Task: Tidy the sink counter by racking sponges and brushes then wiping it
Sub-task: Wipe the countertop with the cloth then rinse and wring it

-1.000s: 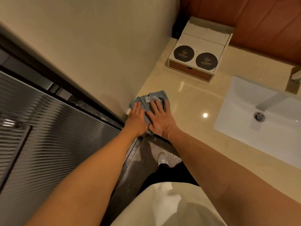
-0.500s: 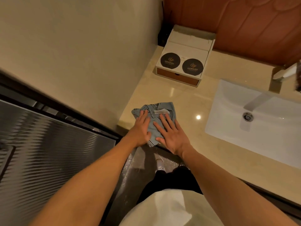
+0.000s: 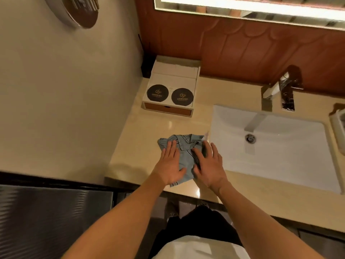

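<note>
A crumpled blue-grey cloth [image 3: 184,146] lies on the beige counter [image 3: 149,131], just left of the white sink [image 3: 276,150]. My left hand [image 3: 169,165] presses flat on the cloth's left part, fingers straight. Spread flat beside it, my right hand [image 3: 209,165] covers the cloth's right part, its outer fingers near the sink's left rim. Both palms hide the near part of the cloth. No sponge or brush shows in view.
A white box with two black round discs and a wooden drawer front [image 3: 170,92] stands at the back left against the wall. A chrome faucet [image 3: 278,86] rises behind the sink. A white container [image 3: 338,124] sits at the right edge. The counter's front edge runs under my wrists.
Both hands have slid the cloth rightward along the counter, from the left wall corner to the sink's left rim. The view has lifted, showing the mirror and faucet.
</note>
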Motion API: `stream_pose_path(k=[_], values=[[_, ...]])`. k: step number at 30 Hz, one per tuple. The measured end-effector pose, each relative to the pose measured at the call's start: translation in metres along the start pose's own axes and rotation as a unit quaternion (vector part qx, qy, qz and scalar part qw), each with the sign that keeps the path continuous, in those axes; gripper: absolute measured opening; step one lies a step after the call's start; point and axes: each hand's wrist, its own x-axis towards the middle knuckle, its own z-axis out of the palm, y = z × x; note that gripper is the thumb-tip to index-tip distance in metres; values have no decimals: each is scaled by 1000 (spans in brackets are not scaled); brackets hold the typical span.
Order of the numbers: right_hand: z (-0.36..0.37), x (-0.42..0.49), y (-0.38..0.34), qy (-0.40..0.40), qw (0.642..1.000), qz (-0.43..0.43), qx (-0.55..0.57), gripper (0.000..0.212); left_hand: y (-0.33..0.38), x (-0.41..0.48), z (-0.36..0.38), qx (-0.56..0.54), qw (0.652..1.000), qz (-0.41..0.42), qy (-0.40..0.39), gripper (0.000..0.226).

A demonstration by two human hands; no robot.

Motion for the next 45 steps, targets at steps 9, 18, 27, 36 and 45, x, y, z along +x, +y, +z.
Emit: stream_pose_path(k=[9,18,27,36,45], values=[[0,8,25,58,963,45,261,52,26,38,10,61,997,46,26,97],[-28,33,62,134,964,48,223,45,63,93,10,42,993,81,77,94],[-56,74,100,144,957,60,244,43,108,153,-6,20,997,5,80,94],[-78,126,128,140,966,43,211,53,128,204,-31,-11,996,-65,64,92],[-105,187,150,188,971,-17,145,49,128,272,-72,-29,993,-101,58,91]])
